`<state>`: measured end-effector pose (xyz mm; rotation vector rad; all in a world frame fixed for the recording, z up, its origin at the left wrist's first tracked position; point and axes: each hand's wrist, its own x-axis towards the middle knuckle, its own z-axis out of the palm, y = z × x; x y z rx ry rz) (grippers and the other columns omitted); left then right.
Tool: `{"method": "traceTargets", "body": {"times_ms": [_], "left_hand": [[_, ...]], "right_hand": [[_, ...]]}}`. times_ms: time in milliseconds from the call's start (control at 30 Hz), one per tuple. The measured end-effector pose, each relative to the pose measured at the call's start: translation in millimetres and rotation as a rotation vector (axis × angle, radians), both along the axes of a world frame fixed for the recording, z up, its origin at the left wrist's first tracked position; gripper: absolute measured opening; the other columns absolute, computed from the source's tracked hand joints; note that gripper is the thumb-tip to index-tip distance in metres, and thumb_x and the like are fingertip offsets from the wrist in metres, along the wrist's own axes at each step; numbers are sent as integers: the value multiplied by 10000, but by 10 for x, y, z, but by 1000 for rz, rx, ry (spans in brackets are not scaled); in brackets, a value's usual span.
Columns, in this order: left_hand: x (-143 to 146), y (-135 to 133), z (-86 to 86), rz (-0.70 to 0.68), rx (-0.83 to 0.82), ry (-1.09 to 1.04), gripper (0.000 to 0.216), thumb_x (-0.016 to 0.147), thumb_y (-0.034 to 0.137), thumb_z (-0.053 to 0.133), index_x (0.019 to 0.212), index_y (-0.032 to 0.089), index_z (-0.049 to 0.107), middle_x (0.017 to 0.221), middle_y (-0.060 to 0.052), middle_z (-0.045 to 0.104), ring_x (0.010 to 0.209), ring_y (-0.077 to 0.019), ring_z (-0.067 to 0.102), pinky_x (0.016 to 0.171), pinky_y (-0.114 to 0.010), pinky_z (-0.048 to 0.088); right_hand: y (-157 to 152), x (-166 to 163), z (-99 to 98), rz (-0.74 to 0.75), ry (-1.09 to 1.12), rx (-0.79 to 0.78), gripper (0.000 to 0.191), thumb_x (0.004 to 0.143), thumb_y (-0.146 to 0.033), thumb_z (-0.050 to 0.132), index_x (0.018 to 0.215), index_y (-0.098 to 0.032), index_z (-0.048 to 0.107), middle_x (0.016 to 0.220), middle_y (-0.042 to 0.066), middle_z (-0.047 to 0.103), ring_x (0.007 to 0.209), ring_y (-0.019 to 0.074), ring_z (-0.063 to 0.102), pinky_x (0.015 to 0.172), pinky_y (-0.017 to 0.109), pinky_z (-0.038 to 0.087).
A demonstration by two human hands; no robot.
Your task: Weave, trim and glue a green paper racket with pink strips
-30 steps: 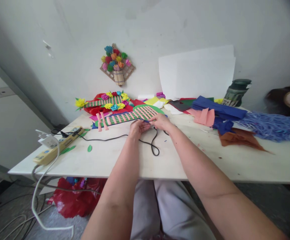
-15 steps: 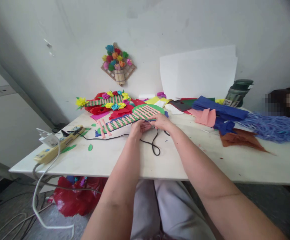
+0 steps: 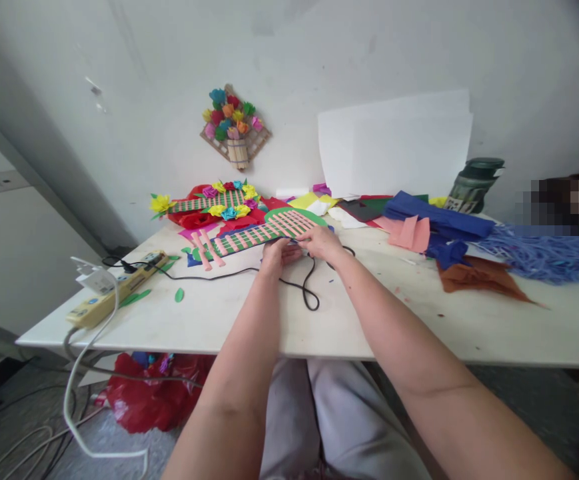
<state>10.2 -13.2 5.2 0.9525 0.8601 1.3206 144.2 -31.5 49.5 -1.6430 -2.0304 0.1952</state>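
Note:
A long paper craft [image 3: 249, 238], rounded at its right end, lies across the table in front of me. It is green with pink strips laid across it and blue paper along its edge. At its near edge, my left hand [image 3: 280, 253] is closed on the rim, palm turned up and fingers partly under it. My right hand [image 3: 320, 243] pinches the same edge by the round end, thumb and fingers together. What lies between the fingertips is too small to tell. A black cable [image 3: 310, 293] loops on the table just below both hands.
A similar craft with paper flowers [image 3: 229, 197] lies behind. A power strip [image 3: 119, 293] with chargers is at left, near loose green paper leaves [image 3: 179, 295]. At right are blue folded paper [image 3: 439, 217], brown paper [image 3: 479, 280], blue shreds [image 3: 549, 257] and a dark bottle [image 3: 474, 187].
The left end of the paper craft has shifted slightly up and left, baring green leaves beside it. Both hands stay almost in place at its near edge.

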Motion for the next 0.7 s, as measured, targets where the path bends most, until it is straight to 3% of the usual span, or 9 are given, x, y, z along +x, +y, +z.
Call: {"method": "traceTargets", "body": {"times_ms": [233, 400, 500, 700], "left_hand": [[-9, -32, 33, 62, 21, -41, 448, 582, 161, 605, 1017, 175, 501, 660, -3, 610, 506, -132, 575, 606, -348, 518], [-36, -8, 29, 37, 71, 24, 319, 563, 173, 621, 874, 149, 558, 689, -21, 619, 501, -119, 549, 575, -314, 505], [-51, -13, 46, 92, 121, 108, 253, 555, 180, 630, 801, 140, 583, 698, -33, 630, 539, -130, 558, 558, -281, 484], [-60, -28, 85, 114, 176, 84, 390, 510, 143, 669, 893, 172, 599, 754, -20, 646, 687, -174, 606, 625, -287, 480]], "right_hand": [[1, 33, 32, 1, 8, -35, 270, 716, -344, 573, 954, -296, 692, 751, -11, 686, 776, 147, 603, 655, 219, 415], [60, 88, -2, 41, 21, -55, 264, 699, -339, 596, 939, -292, 696, 693, -25, 675, 667, 126, 594, 643, 222, 421], [64, 114, -3, 58, 74, -121, 269, 701, -327, 600, 948, -275, 695, 622, -35, 657, 519, 97, 557, 611, 222, 424], [64, 161, 7, 106, 159, -158, 279, 697, -276, 604, 953, -218, 697, 449, -41, 562, 430, 86, 502, 532, 207, 415]]}}
